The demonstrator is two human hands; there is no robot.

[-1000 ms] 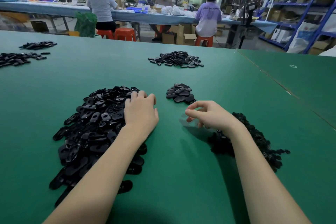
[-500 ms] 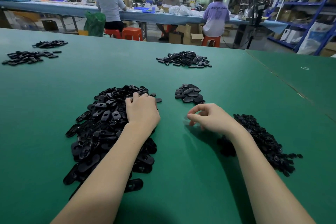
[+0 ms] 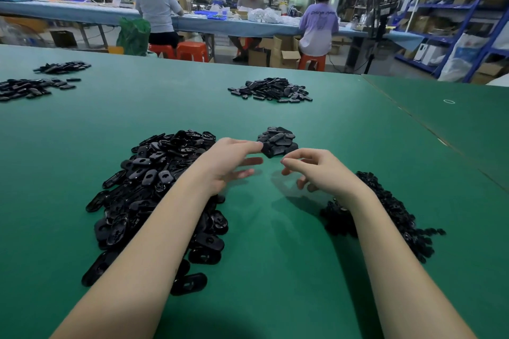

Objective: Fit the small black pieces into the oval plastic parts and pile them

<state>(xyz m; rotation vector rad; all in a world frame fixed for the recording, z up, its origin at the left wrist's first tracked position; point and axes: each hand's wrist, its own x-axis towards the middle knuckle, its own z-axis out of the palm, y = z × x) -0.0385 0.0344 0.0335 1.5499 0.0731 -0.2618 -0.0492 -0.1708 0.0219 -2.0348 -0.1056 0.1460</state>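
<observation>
A big heap of black oval plastic parts (image 3: 154, 190) lies at the left of the green table (image 3: 275, 256). At the right is a heap of small black pieces (image 3: 391, 215). A small pile of finished parts (image 3: 278, 140) sits ahead of both hands. My left hand (image 3: 228, 162) hovers right of the big heap, fingers stretched out, its index fingertip at the small pile's left edge. My right hand (image 3: 316, 170) hovers beside it, fingers loosely curled, thumb and index apart. I see nothing held in either hand.
More black piles lie farther off: one at the centre back (image 3: 271, 89) and two at the far left (image 3: 33, 87). A seam (image 3: 429, 129) runs diagonally across the table at the right. People sit at a long bench beyond the table.
My left hand has lifted off the big heap and swung right, fingers now stretched toward the small pile. My right hand has risen slightly and its thumb and index have parted.
</observation>
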